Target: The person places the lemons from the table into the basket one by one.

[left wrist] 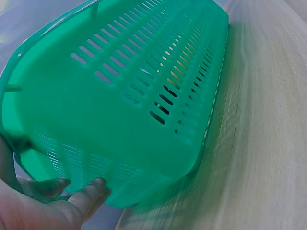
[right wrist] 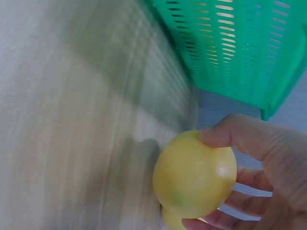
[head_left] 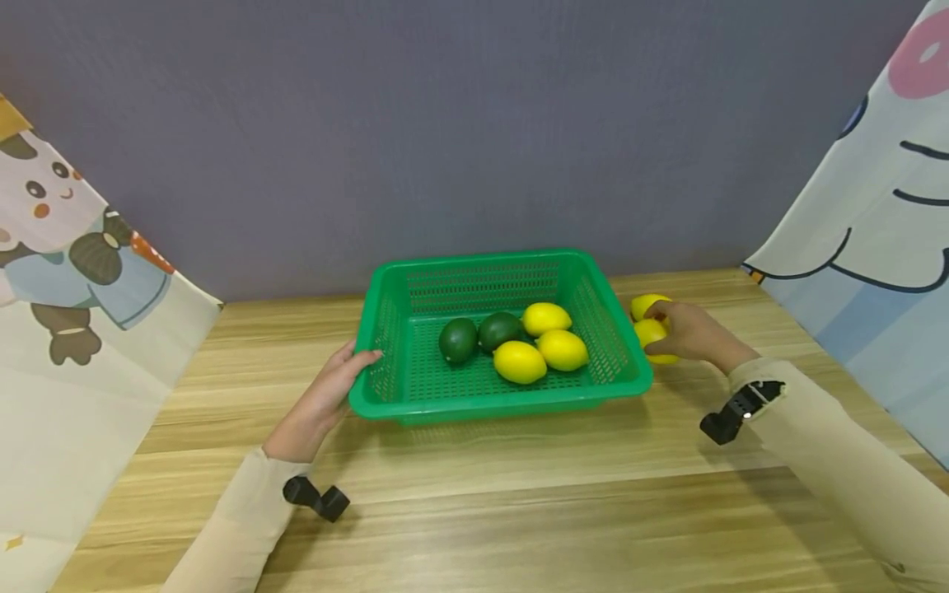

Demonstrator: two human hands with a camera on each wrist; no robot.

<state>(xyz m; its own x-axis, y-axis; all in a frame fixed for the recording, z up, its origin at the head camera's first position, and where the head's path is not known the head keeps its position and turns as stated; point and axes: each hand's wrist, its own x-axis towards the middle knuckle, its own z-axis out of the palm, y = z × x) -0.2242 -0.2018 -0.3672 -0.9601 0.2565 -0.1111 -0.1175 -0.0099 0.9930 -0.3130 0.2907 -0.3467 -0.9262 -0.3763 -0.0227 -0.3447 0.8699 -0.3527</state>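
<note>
A green plastic basket [head_left: 504, 405] with slotted walls stands on the table. In it lie two dark green avocado-like fruits [head_left: 458, 340] and three yellow lemons [head_left: 520, 362]. My left hand [head_left: 329, 387] holds the basket's left end, thumb over the rim and fingers against the outer wall [left wrist: 100, 143]. Past the basket's right end, my right hand [head_left: 693, 333] pinches a lemon [right wrist: 192, 175] between thumb and fingers. Another lemon [head_left: 647, 305] lies just behind it, mostly covered in the right wrist view. Whether the pinched lemon touches the table I cannot tell.
The wooden table [head_left: 519, 511] runs back to a grey-purple wall panel [head_left: 474, 132]. Cartoon-printed sheets hang at the left [head_left: 96, 272] and right [head_left: 875, 247] sides. Each wrist wears a black camera mount [head_left: 730, 420].
</note>
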